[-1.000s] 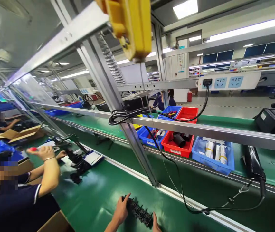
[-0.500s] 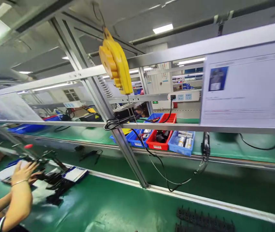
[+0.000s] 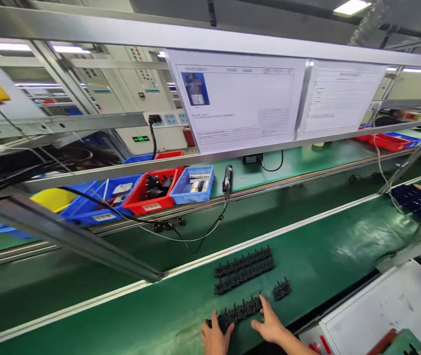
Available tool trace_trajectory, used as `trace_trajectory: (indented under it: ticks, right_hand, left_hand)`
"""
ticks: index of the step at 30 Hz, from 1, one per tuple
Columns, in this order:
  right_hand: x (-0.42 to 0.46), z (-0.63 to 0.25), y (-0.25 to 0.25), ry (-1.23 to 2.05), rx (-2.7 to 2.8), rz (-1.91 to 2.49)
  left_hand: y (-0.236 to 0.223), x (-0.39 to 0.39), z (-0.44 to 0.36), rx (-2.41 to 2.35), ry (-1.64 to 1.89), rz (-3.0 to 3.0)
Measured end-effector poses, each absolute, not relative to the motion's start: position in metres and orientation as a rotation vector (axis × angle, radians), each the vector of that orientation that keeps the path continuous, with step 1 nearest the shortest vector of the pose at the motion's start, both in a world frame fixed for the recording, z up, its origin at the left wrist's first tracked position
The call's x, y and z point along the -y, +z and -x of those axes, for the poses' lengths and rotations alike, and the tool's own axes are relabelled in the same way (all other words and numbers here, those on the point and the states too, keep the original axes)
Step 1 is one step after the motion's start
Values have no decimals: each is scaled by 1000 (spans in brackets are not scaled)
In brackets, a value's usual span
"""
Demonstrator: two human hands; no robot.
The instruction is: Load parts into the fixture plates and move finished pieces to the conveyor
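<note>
My left hand [image 3: 216, 339] is at the near end of a row of small black plastic parts [image 3: 243, 309], with its thumb and fingers around the end piece. My right hand [image 3: 272, 323] is at the row's other end. Its fingertips touch or nearly touch the last part, and its thumb is spread apart from them. Thin upright pins stick up from the parts. Two longer rows of the same black parts [image 3: 245, 271] lie just beyond on the green bench. A short group of these parts [image 3: 282, 289] sits to the right, apart from the row.
A metal frame post [image 3: 85, 241] slants down at left. On the raised shelf stand a red bin [image 3: 153, 204] and a light blue bin [image 3: 192, 197]. A corded screwdriver [image 3: 227, 180] hangs there. Printed sheets [image 3: 240, 103] face me. A white-topped surface [image 3: 391, 296] is at right.
The view has swung right and down. Both my hands and the nearest row of black parts now show. The co-worker's arms at left have gone out of view.
</note>
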State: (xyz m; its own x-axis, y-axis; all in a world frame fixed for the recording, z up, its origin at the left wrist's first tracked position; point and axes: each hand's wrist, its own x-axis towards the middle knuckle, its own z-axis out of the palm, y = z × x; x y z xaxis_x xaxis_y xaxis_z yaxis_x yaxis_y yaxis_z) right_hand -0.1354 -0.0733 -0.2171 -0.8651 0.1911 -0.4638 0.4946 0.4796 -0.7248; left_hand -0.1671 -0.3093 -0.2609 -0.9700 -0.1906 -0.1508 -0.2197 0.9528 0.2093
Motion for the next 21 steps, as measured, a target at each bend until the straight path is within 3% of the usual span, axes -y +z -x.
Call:
trace_trajectory:
  ticks: [10,21]
  right_hand:
    - [-5,141,-207,-894,-2720,-990]
    - [-6,162,-223,-883,-2670,-1008]
  left_hand:
    - [-261,264,174,-2939,492,154]
    - [-268,267,181,-2984,465,102]
